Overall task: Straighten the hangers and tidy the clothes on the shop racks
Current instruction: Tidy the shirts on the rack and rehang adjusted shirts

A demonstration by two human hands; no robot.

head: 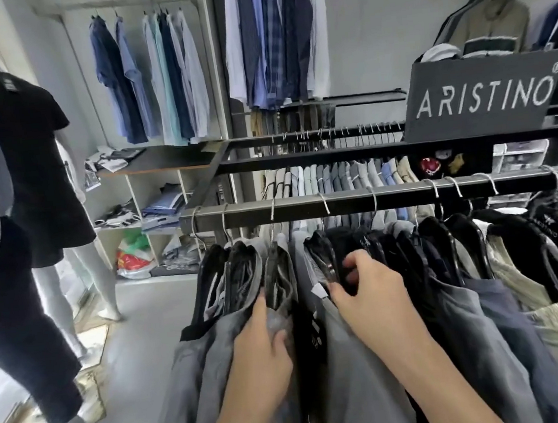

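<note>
Head: left hand (265,342) grips grey garment (279,280) (right hand (372,291), a dark garment (346,244)).

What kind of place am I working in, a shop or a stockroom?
Most likely a clothing shop's sales floor: an ARISTINO brand sign tops the rack, dressed mannequins stand at left, and shirts hang along the wall. Left hand holds a grey garment, right hand a dark garment.

Soft, even indoor light; daylight glare bleaches the floor (0,388) at lower left. Wide-angle distortion bends the edges; fine detail looks smeared.
</note>
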